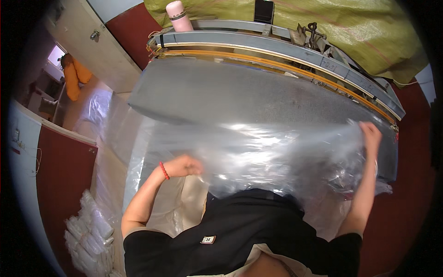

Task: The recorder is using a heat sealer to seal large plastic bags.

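Head view: one clear, glossy plastic sheet point(258, 150) covers the near side of one flat grey bench point(207, 87) — right hand point(370, 134) pinching it, left hand point(185, 165) curled, grip unclear; one pink cylindrical bottle point(182, 23) stands behind the bench.

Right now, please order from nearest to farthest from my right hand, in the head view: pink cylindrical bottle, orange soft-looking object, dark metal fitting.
1. Dark metal fitting: ahead-left, behind the grey rail.
2. Pink cylindrical bottle: at the rail's left end.
3. Orange soft-looking object: left of the pale door.
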`<state>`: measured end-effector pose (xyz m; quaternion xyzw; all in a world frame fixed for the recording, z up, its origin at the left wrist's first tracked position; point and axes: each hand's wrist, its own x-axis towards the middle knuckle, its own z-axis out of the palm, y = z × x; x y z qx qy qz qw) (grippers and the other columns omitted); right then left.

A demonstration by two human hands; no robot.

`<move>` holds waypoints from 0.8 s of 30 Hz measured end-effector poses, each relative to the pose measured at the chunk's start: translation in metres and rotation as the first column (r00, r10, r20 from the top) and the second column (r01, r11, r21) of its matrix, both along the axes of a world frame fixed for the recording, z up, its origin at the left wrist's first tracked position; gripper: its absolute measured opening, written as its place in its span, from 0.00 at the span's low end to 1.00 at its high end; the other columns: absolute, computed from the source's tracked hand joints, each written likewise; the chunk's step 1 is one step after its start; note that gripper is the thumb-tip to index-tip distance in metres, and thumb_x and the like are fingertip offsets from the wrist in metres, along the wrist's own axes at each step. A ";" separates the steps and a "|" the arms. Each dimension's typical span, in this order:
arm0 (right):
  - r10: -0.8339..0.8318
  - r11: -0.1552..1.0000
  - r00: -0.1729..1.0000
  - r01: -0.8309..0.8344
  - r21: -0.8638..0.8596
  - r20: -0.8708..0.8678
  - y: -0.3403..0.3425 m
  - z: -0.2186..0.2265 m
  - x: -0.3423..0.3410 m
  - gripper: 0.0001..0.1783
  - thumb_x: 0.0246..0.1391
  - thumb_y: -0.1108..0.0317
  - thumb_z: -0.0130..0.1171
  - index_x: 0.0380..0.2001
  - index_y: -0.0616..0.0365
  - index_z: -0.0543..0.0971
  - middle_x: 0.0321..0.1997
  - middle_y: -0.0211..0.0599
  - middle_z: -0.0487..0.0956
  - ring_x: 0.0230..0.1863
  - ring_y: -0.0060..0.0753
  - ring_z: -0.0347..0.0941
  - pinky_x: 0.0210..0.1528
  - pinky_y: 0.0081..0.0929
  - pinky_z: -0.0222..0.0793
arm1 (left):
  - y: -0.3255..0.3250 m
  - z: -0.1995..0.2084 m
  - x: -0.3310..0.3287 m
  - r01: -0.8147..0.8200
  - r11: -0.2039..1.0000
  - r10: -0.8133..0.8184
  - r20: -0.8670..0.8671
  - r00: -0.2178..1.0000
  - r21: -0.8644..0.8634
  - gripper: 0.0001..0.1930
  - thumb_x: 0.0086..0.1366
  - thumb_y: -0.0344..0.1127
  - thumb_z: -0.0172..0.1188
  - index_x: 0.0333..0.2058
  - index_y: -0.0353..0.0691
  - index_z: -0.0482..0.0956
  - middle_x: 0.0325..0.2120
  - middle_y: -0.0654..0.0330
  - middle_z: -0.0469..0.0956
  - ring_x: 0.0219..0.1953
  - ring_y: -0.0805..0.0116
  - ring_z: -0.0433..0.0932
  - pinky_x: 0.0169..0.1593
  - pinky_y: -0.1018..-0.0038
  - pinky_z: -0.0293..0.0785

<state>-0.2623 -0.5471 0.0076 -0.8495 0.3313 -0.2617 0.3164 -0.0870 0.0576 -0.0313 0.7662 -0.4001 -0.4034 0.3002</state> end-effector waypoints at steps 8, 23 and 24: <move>-0.630 0.768 0.692 0.621 0.154 0.353 -0.216 -0.015 -0.338 0.14 0.46 0.62 0.56 0.32 0.60 0.78 0.31 0.32 0.77 0.32 0.24 0.71 0.36 0.21 0.66 | 0.150 0.026 0.167 -0.216 0.926 0.080 0.400 0.913 0.310 0.09 0.42 0.27 0.62 0.27 0.39 0.77 0.26 0.56 0.76 0.32 0.65 0.75 0.37 0.73 0.70; -0.833 0.548 0.464 0.767 -0.333 -0.303 -0.224 -0.047 -0.232 0.20 0.46 0.51 0.51 0.33 0.57 0.76 0.34 0.41 0.76 0.36 0.38 0.72 0.38 0.34 0.64 | 0.019 -0.009 0.309 -0.757 0.643 0.559 0.745 0.363 -0.113 0.36 0.52 0.60 0.50 0.56 0.50 0.55 0.57 0.55 0.53 0.59 0.52 0.48 0.59 0.60 0.44; -0.868 0.484 0.344 0.749 -0.452 -0.359 -0.199 -0.035 -0.216 0.21 0.47 0.49 0.47 0.37 0.53 0.74 0.40 0.44 0.74 0.41 0.46 0.70 0.40 0.40 0.64 | 0.003 -0.006 0.308 -0.843 0.538 0.513 0.801 0.307 -0.021 0.37 0.52 0.64 0.45 0.58 0.54 0.51 0.58 0.54 0.49 0.61 0.53 0.43 0.59 0.56 0.40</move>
